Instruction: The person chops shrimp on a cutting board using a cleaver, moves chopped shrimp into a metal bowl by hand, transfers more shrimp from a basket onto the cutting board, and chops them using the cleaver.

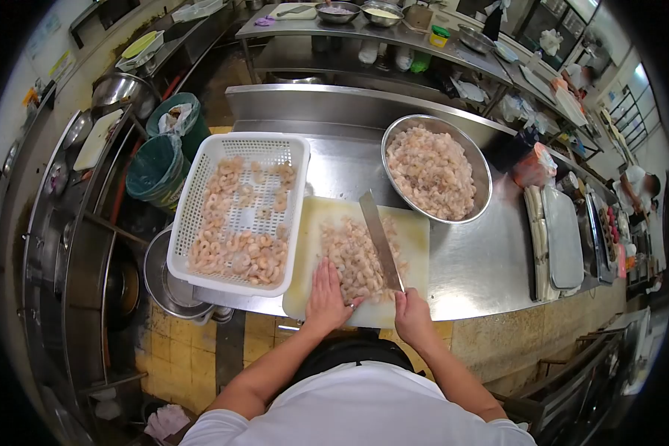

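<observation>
A pile of peeled shrimp lies on the pale cutting board, some of it looking cut into pieces. My left hand rests at the near left side of the pile, fingers stretched out and touching the shrimp. Closed around a handle, my right hand holds a kitchen knife, whose long blade points away from me over the right part of the pile. Left of the board, a white perforated basket holds more whole shrimp. Beyond it at the right, a steel bowl is heaped with shrimp pieces.
The steel table has a raised back edge. Trays stand at its right end. Green bins and a metal pot are at the left. Shelves with bowls lie behind. Another person is far right.
</observation>
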A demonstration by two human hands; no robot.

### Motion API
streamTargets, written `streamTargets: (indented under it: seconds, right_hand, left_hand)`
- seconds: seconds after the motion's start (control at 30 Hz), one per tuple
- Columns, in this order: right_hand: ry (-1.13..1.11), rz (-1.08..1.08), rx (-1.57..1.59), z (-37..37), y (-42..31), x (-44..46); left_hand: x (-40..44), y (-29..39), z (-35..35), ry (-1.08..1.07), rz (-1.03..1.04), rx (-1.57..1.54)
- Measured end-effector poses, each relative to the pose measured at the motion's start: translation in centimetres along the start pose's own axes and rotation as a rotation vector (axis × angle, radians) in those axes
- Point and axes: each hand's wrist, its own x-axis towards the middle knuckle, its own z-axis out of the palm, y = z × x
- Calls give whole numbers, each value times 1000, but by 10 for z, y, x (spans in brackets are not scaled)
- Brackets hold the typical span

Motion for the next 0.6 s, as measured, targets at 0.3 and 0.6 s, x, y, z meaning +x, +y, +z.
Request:
streamTargets:
  seconds: [0.3, 0.6]
  right_hand:
    - [-50, -2, 19, -4, -15, -16]
    - [-59, 16, -53, 34, -19, 8]
  left_hand:
    - [-2, 1, -12, -13, 33, -64]
    - [-4, -12, -8, 4, 135, -45]
